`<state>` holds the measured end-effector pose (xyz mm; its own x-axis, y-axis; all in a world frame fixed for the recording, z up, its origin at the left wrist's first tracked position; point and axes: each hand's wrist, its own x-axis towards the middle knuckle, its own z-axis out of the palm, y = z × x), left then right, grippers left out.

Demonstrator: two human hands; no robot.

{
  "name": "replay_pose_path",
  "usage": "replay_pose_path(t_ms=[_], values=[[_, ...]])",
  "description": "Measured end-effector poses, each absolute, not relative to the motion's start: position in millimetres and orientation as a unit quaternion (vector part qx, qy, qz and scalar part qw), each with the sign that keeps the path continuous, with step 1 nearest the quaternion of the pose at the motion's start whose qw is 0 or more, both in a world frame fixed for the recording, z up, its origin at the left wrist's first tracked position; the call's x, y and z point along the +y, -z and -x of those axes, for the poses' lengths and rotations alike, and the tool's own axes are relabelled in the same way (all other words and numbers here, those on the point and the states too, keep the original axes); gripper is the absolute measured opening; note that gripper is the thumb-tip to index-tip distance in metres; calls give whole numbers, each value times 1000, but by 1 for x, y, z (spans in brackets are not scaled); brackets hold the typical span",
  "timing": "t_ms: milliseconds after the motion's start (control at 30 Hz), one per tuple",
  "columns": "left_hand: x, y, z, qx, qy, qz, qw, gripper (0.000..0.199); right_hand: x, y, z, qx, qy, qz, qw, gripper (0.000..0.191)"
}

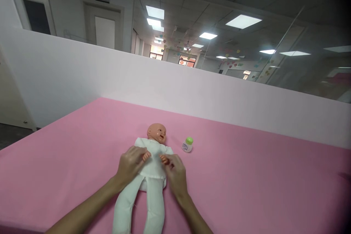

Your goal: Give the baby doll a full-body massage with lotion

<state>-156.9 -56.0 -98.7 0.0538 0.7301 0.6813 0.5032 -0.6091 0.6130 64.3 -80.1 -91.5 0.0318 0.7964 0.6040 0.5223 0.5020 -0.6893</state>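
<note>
A baby doll (153, 159) with a bald plastic head and a white cloth body lies on its back on the pink table cover (233, 182), its head away from me and turned to the right. My left hand (131, 162) is closed around the doll's arm on the left, just behind its small plastic hand. On the other side, my right hand (175, 173) grips the doll's other arm by its plastic hand. Both doll hands are held over the chest. The doll's lower legs run out of view at the bottom.
A small jar (187, 145) with a green lid stands to the right of the doll's head. Behind the table runs a low white wall (175, 87) with glass above it. The table's left edge slopes down toward the floor at far left.
</note>
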Motion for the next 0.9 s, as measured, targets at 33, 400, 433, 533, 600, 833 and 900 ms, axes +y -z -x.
replay_pose_path(t_ms=[33, 400, 433, 533, 600, 833, 900], values=[[-57, 103, 156, 407, -508, -755, 82, 16, -84, 98, -59, -735, -85, 462, 490, 21], [-49, 85, 177, 510, -643, -516, 246, 24, -64, 82, -96, -576, -195, 531, 591, 23], [-46, 83, 184, 522, -671, -443, 286, 27, -61, 80, -107, -516, -230, 547, 617, 31], [-35, 87, 207, 550, -705, -215, 393, 30, -51, 86, -139, -352, -332, 579, 656, 45], [-29, 95, 217, 559, -694, -89, 445, 24, -46, 96, -154, -256, -391, 586, 662, 49], [-35, 88, 208, 550, -711, -145, 413, 29, -47, 98, -152, -214, -404, 555, 695, 46], [-42, 77, 196, 541, -716, -265, 353, 34, -54, 87, -138, -279, -354, 554, 700, 47]])
